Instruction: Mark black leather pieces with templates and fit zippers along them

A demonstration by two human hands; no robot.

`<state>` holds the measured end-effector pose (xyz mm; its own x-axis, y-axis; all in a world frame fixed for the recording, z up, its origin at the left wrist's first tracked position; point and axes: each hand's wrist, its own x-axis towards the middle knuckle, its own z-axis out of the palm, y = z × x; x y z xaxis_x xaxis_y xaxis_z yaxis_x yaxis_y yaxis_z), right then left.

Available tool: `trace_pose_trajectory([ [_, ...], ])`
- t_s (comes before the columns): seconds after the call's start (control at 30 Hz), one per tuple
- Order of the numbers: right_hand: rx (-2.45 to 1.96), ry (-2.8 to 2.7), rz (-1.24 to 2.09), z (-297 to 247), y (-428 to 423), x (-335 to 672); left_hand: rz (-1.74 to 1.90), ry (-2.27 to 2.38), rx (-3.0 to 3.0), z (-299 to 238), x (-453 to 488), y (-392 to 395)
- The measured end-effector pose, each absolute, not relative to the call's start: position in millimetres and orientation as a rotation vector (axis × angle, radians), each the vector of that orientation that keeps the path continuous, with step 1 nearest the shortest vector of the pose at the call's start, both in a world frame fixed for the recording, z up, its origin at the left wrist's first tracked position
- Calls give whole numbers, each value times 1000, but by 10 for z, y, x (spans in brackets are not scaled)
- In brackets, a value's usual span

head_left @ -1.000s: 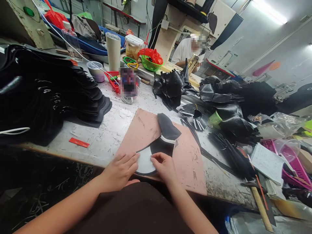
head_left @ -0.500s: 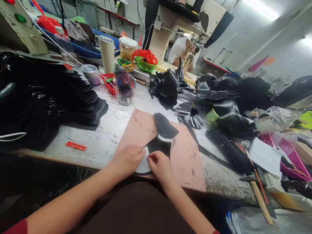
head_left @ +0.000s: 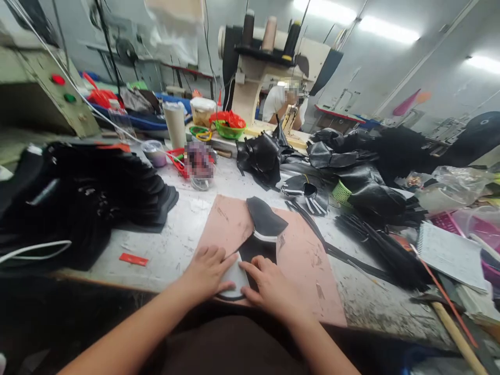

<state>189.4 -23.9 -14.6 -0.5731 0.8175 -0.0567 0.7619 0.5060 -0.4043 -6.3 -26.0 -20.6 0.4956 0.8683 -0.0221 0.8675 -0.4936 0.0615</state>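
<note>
A black shoe-upper piece (head_left: 262, 221) with a white lining lies on a pink cutting board (head_left: 300, 255) at the table's near edge. My left hand (head_left: 207, 271) rests flat on the near white end of the piece, fingers stretched out. My right hand (head_left: 269, 286) lies beside it on the piece and the board, fingers also extended. The two hands nearly touch at the fingertips. The near end of the piece is partly hidden under them.
A tall stack of black cut pieces (head_left: 97, 198) fills the left. Black leather parts (head_left: 351, 172) heap at the back right. A hammer handle (head_left: 453, 328), notebook (head_left: 449, 252), red tag (head_left: 133, 259), cups and a green basket (head_left: 229, 129) stand around. Another person sits at a sewing machine (head_left: 273, 62) behind.
The camera tilted upward, showing more of the room. Both hands went from pinching the piece's near end to lying flat on it with fingers stretched.
</note>
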Motion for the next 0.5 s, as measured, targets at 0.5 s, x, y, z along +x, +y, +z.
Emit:
trace_pose_trajectory([
  [0.5,-1023,-2378,719,-240,-637,2242,-176,1532,2437,294,-355,-94],
])
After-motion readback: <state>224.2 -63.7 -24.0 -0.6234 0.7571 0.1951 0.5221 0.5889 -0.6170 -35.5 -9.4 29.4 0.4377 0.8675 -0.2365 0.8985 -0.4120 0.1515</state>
